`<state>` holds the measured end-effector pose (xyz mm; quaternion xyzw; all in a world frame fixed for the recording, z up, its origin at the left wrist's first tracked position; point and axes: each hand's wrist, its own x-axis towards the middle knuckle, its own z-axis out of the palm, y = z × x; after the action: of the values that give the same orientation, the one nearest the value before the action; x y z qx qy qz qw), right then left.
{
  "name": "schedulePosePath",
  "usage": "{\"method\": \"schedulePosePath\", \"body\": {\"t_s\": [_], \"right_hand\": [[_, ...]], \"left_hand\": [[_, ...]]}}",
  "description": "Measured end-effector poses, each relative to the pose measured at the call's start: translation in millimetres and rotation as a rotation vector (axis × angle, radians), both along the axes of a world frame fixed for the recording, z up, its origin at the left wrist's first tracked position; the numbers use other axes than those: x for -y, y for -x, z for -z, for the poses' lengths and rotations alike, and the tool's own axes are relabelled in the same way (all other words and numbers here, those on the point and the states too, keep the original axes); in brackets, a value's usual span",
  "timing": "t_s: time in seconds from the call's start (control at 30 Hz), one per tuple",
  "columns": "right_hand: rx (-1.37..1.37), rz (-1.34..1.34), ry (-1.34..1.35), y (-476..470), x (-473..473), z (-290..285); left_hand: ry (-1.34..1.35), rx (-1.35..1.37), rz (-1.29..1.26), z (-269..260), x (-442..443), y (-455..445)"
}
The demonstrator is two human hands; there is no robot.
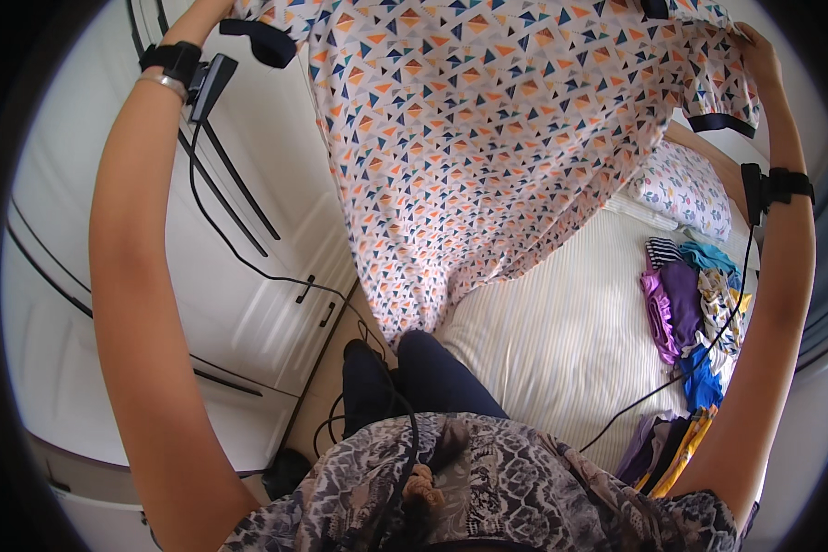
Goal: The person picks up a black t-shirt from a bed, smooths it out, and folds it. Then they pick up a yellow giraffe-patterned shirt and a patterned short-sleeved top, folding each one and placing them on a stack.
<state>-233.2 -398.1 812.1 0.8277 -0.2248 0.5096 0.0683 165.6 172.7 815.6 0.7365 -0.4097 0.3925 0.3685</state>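
Note:
A white garment (483, 138) with a print of small coloured triangles is spread in the air before me. Its short sleeves end in dark navy cuffs. My right hand (760, 56) grips it at the top of the right-hand sleeve (721, 86). At the upper left, my left hand (210, 10) is mostly cut off by the picture's top edge; the other sleeve is drawn taut up to it, its fingers out of sight. The lower part of the garment narrows in folds down to my knees, beside the bed (559, 331).
Folded clothes (686, 297) lie along the bed's right side, with another row (662, 448) nearer me. A floral pillow (686, 190) is at the bed's head. White cabinets (248, 331) with dark handles stand left. A black cable (248, 265) runs from my left wrist device.

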Motion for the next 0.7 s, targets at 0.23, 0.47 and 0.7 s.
{"method": "schedulePosePath", "body": {"t_s": [0.23, 0.47, 0.7], "right_hand": [[-0.197, -0.667, -0.536, 64, -77, 57], [-0.209, -0.891, -0.714, 65, -143, 114], [0.217, -1.160, -1.474, 7, -159, 335]], "left_hand": [[-0.218, -0.733, 0.688, 60, -102, 33], [0.017, -0.902, 1.168, 134, -88, 28], [0.142, -1.019, 0.587, 309, 23, 89]]}}
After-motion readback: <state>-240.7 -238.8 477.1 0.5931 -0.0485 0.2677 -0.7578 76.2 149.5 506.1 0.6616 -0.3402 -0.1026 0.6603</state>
